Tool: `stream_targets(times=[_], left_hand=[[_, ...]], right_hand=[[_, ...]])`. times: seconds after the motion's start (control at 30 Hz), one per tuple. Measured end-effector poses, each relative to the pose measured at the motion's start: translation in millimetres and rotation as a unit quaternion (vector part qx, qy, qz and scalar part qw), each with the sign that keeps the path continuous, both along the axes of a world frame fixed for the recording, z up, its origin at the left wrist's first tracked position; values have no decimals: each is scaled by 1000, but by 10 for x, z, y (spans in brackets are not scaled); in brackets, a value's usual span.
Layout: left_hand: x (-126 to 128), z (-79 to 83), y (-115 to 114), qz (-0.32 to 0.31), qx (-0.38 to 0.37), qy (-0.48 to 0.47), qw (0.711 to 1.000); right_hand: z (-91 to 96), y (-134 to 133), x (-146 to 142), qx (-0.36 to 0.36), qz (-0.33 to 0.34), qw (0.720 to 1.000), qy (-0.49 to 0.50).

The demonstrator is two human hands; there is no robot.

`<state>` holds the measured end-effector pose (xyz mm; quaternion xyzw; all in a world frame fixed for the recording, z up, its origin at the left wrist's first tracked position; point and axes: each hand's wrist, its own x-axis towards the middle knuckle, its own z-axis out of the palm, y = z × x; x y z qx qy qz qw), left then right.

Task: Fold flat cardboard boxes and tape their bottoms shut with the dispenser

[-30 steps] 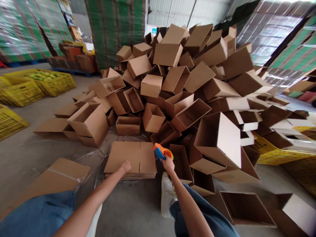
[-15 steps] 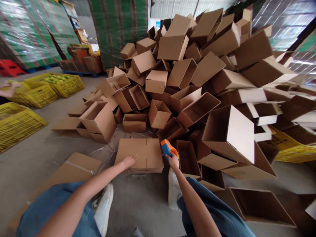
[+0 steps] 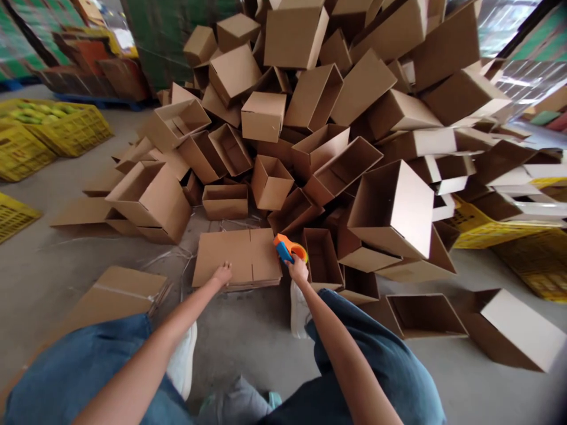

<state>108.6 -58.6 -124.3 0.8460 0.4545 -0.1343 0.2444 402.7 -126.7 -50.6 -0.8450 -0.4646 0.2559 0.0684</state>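
Note:
My right hand (image 3: 297,270) grips an orange and blue packing tape dispenser (image 3: 286,248), with an orange-edged tape roll at its far side. My left hand (image 3: 222,273) rests open at the near edge of a stack of flattened cardboard cartons (image 3: 237,258) lying on the floor. The dispenser hangs just above the stack's right corner. Beyond both hands rises a large jumbled heap of open brown cardboard boxes (image 3: 310,100), many tilted or on their sides. An open box (image 3: 321,260) stands right of the dispenser.
On the concrete floor (image 3: 248,348), a strapped bundle of flat cartons (image 3: 119,295) lies at left. Yellow crates (image 3: 71,127) hold green-yellow fruit behind it. Loose boxes (image 3: 425,316) lie at lower right. Shrink-wrapped pallets (image 3: 177,41) stand behind the heap.
The whole scene has shifted up and left as my head turned down and right. Another person's hand, seen at far left half a second ago, is out of view. My hands stay near the stack.

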Motion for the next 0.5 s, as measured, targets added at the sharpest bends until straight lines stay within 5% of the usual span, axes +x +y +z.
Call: stream_targets(times=[0.5], left_hand=[[-22,400,-37,-91,67,88,990]], right_hand=[[285,180,-142,59,161,980,-100]])
